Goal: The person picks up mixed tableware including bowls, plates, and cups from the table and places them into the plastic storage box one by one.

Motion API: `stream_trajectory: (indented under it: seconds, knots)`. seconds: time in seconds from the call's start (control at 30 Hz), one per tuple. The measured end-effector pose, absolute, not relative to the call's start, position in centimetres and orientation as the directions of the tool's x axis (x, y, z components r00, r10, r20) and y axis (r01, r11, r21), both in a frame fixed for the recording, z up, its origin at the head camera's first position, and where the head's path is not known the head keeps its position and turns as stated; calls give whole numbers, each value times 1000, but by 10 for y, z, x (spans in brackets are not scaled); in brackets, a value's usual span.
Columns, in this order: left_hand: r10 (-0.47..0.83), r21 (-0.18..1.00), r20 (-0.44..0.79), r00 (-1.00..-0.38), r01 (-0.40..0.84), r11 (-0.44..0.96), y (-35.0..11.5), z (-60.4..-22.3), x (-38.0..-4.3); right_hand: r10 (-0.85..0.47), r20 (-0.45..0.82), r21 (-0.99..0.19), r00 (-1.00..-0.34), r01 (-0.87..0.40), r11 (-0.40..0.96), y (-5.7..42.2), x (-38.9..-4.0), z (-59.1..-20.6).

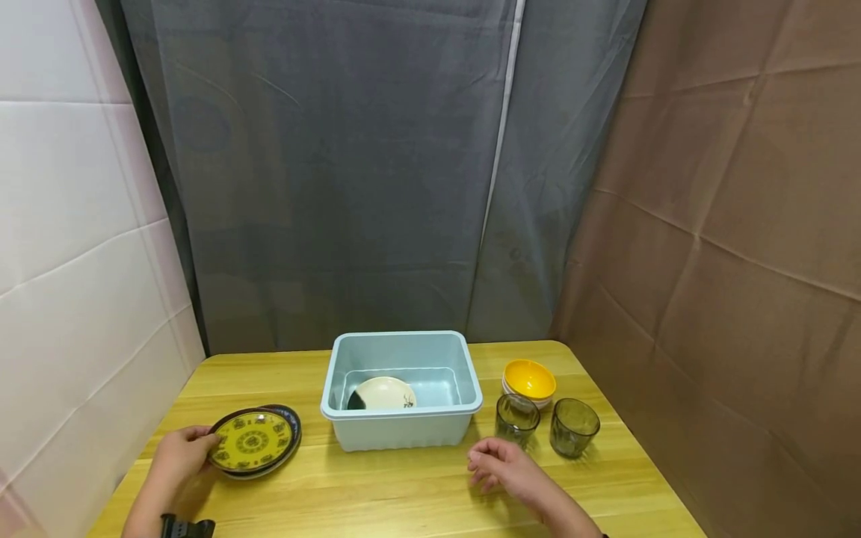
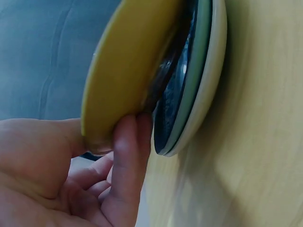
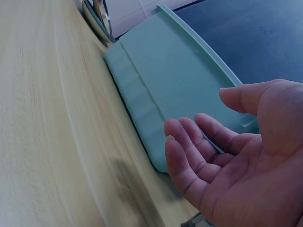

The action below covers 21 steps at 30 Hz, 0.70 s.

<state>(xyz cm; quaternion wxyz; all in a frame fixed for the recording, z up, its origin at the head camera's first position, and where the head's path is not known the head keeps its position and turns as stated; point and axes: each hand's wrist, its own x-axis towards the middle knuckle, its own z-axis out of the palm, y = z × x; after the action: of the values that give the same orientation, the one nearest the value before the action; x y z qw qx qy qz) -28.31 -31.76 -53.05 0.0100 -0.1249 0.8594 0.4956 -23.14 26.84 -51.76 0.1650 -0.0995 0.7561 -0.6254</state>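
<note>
Closest to my head camera, a black band point(image 1: 187, 527) circles the left wrist, and above it I have the left hand point(image 1: 178, 456) pinching the near-left rim of a yellow patterned plate point(image 1: 252, 441), thumb on one face and fingers on the other. The left wrist view shows me that plate tilted up at the gripped side, over a stack of plates point(image 2: 195, 80) with green and cream edges, at the left of the wooden surface point(image 1: 377, 493). My right hand point(image 1: 506, 469) grasps nothing; its fingers curl loosely, just in front of a smoky glass point(image 1: 516, 420). A second glass point(image 1: 575, 428) stands to the right of that one. Between plates and glasses I see a light blue bin point(image 1: 403, 432) with a cream dish point(image 1: 385, 392) inside, marked dark at one side. Behind the glasses an orange bowl point(image 1: 529, 379) sits in a paler one. Farthest off hangs a gray curtain point(image 1: 336, 187).
</note>
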Motion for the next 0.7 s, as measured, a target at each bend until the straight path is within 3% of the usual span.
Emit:
stream_trajectory:
  seconds: [0.33, 0.43, 0.7]
  knots:
    - [-310, 923, -165, -936, -257, 285, -313, -522, -275, -340, -100, -976, -935, 26, 217, 277, -236, -507]
    - [-299, 944, -175, -938, -247, 221, -311, -511, -272, -340, -89, -977, -936, 15, 213, 282, -238, -500]
    - [-227, 959, -150, -962, -197, 205, -305, -481, -266, -320, -88, -985, -943, 34, 172, 286, -238, -484]
